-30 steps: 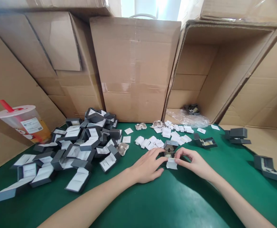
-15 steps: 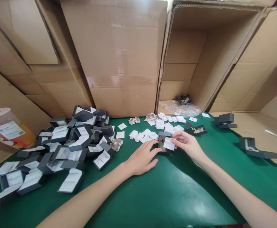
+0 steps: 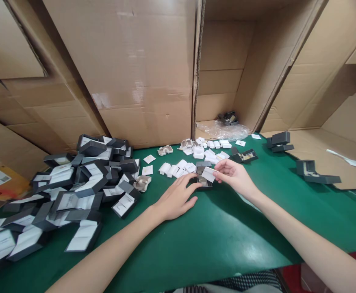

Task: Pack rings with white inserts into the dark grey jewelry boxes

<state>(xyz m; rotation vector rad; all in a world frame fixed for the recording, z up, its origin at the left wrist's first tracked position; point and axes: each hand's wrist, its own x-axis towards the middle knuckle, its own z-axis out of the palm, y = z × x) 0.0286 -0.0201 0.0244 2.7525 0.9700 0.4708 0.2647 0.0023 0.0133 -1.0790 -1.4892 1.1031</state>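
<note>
A small dark box [image 3: 206, 184] stands opened on the green table [image 3: 178, 252], its lid raised at the back. My left hand [image 3: 174, 198] holds its left side with the fingertips, while the thumb sticks out apart from it. Between the thumb and fingers of my right hand [image 3: 235, 176] is a white card [image 3: 209, 174], tilted over the box and hiding part of its inside. Loose white cards [image 3: 182, 168] lie just behind the left fingers. Another opened dark box [image 3: 244, 155] lies behind my right hand.
A large heap of opened dark boxes with white linings [image 3: 86, 179] covers the left side. Cardboard cartons [image 3: 141, 81] wall the back. Dark boxes [image 3: 316, 173] sit at the right by a cardboard sheet [image 3: 333, 150]. Clear plastic wrap [image 3: 223, 130] lies in the open carton.
The white card in my right hand has tilted and shifted slightly, staying over the box. My left hand stays at the box. The whole view has shifted as the head turned.
</note>
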